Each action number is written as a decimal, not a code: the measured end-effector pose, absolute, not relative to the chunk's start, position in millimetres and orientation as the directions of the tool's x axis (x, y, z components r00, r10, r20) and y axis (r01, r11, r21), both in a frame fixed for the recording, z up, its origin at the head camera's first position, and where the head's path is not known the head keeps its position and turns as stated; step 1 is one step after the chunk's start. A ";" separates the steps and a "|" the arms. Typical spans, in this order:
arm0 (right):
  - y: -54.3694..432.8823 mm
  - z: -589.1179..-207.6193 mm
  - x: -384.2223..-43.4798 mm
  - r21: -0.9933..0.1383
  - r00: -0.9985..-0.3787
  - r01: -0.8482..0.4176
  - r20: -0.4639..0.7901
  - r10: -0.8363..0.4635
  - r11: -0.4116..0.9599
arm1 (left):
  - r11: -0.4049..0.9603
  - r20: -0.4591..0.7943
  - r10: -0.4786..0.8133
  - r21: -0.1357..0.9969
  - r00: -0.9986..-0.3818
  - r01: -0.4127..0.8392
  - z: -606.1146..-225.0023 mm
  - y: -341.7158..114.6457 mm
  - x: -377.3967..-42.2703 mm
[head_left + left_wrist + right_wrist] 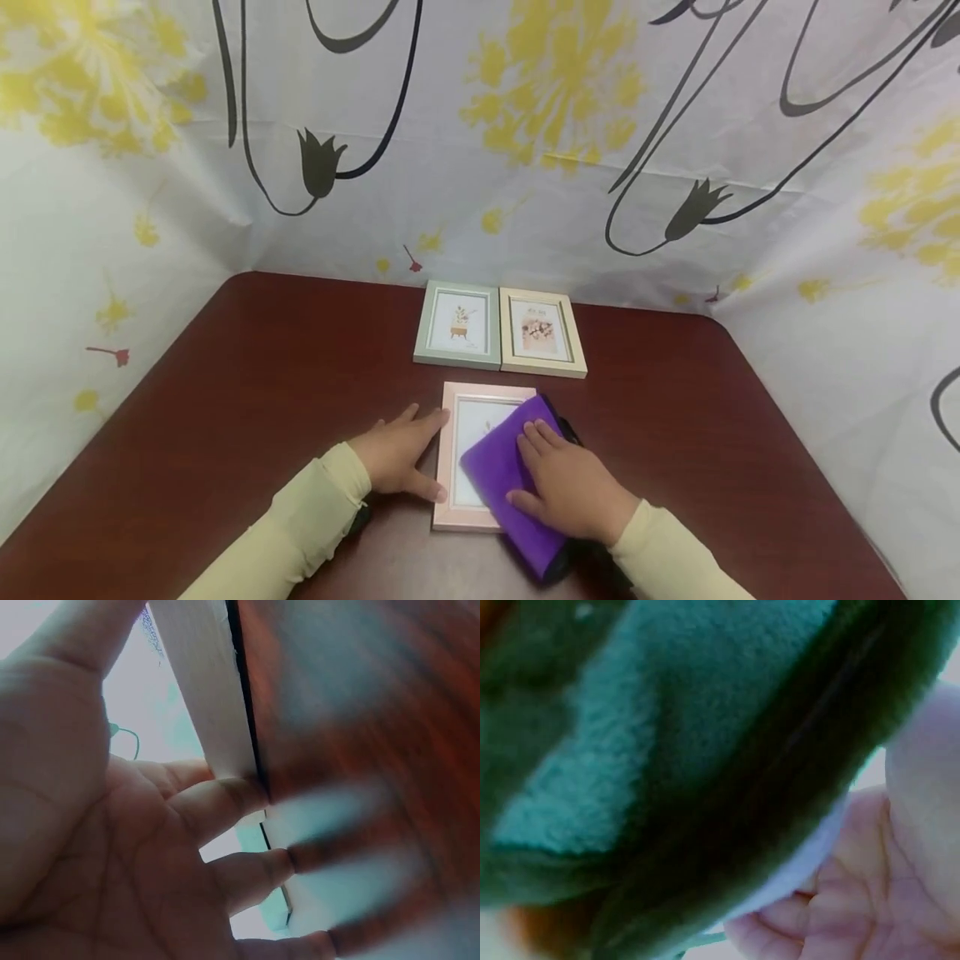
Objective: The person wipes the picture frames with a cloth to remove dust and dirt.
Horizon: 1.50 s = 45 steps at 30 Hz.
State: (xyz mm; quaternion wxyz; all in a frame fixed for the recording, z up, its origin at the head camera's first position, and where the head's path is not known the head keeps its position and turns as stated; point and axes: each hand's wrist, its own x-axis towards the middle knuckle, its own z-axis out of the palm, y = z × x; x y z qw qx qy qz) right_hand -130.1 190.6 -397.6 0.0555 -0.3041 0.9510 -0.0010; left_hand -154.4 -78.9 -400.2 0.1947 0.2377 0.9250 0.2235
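A pink picture frame lies flat on the table, its right part covered by a purple cloth with a dark edge. My left hand is spread along the frame's left side, thumb and index finger touching it. The left wrist view shows that hand's palm and the pale side of the frame, other fingertips down on the table. With fingers extended, my right hand presses flat on the cloth. The folded cloth fills much of the right wrist view and hides most fingers of that hand.
Behind the pink frame, a green picture frame and a cream picture frame lie side by side. Dark red wood forms the tabletop. A flower-printed white cloth hangs around its back and sides.
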 end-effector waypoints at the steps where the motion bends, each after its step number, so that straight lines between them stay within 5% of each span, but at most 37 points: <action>1: 190.3 -398.8 -131.2 -0.034 -0.810 -0.576 -0.106 -0.576 0.817 | 0.787 -0.258 0.529 0.506 -0.808 0.353 -400.3 -79.1 -152.9; 7: 182.2 -397.5 -153.2 -0.039 -0.843 -0.527 -0.102 -0.528 0.849 | 0.799 -0.279 0.516 0.497 -0.810 0.338 -399.5 -80.3 -153.7; 14: 189.7 -390.4 -139.4 -0.094 -0.815 -0.566 -0.085 -0.573 0.819 | 0.799 -0.264 0.508 0.501 -0.820 0.333 -392.3 -81.8 -163.5; 22: 183.2 -391.7 -167.4 -0.077 -0.876 -0.469 -0.091 -0.474 0.880 | 0.807 -0.260 0.498 0.490 -0.827 0.331 -391.6 -77.5 -171.0; 29: 193.7 -401.8 -139.8 -0.143 -0.865 -0.482 -0.082 -0.496 0.864 | 0.804 -0.249 0.510 0.479 -0.824 0.353 -396.1 -70.5 -171.8; 36: 193.3 -405.4 -154.9 -0.165 -0.879 -0.463 -0.041 -0.475 0.871 | 0.807 -0.255 0.508 0.476 -0.823 0.351 -397.6 -68.8 -165.6; 45: 192.0 -402.4 -133.4 -0.240 -0.864 -0.466 -0.086 -0.496 0.852 | 0.819 -0.251 0.485 0.465 -0.838 0.335 -399.9 -75.4 -159.1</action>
